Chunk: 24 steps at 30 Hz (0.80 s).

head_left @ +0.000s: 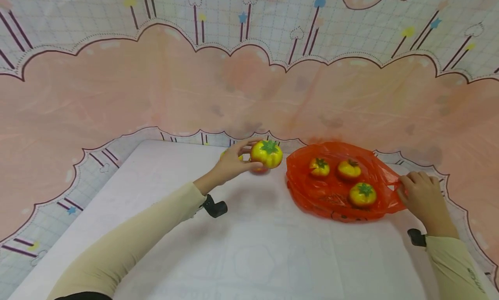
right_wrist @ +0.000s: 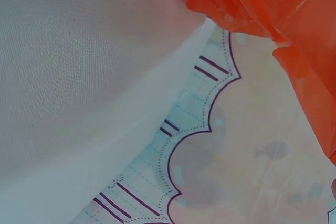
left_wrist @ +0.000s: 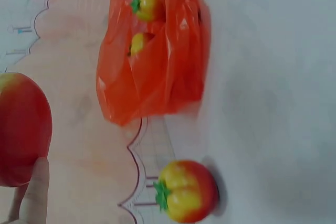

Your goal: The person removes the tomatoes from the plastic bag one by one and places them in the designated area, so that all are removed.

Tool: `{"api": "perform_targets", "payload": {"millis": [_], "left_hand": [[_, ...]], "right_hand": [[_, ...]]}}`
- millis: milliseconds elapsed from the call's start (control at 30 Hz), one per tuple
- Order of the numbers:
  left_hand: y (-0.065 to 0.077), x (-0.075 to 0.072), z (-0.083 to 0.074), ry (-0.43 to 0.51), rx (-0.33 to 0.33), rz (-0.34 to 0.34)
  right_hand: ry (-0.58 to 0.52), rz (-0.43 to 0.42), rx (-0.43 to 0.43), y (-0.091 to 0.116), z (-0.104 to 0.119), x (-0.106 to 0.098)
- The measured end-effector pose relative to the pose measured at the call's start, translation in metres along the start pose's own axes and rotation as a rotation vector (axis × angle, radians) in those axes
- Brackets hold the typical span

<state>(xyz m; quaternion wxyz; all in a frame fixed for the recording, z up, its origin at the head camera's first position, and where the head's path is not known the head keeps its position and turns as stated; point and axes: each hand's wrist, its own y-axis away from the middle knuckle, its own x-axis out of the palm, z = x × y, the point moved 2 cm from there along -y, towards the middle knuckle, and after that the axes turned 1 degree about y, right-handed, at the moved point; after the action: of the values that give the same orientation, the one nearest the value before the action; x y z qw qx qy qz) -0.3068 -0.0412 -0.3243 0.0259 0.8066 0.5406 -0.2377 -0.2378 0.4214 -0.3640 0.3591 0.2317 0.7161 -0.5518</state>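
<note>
My left hand (head_left: 230, 163) holds a yellow-and-red tomato (head_left: 267, 154) with a green star-shaped top, raised above the table to the left of a red plastic bag (head_left: 312, 200). In the left wrist view, the red underside of that held tomato (left_wrist: 23, 129) shows with a finger against it. Several similar tomatoes lie inside the bag, one of them a tomato (head_left: 363, 194) near its front. My right hand (head_left: 425, 200) grips the bag's right edge and draws it out sideways. The right wrist view shows the bag (right_wrist: 247, 3) but hardly any of the hand.
Behind the left hand, another tomato (head_left: 259, 171) rests on the white table (head_left: 241, 248), partly hidden. A further yellow one (head_left: 224, 154) peeks out behind the fingers. A patterned pink and white cloth (head_left: 218, 92) hangs behind the table and along its sides.
</note>
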Motion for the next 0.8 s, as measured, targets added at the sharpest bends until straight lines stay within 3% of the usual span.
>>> {"api": "perform_targets", "payload": {"millis": [400,800], "left_hand": [[0.022,-0.056,0.023,-0.024,-0.054,-0.088],[0.035,-0.107,0.071,-0.093,-0.132,-0.188]], "right_hand": [[-0.004,-0.007,0.000,0.001,0.003,-0.001],[0.011,0.015,0.013,0.002,0.003,0.000]]}}
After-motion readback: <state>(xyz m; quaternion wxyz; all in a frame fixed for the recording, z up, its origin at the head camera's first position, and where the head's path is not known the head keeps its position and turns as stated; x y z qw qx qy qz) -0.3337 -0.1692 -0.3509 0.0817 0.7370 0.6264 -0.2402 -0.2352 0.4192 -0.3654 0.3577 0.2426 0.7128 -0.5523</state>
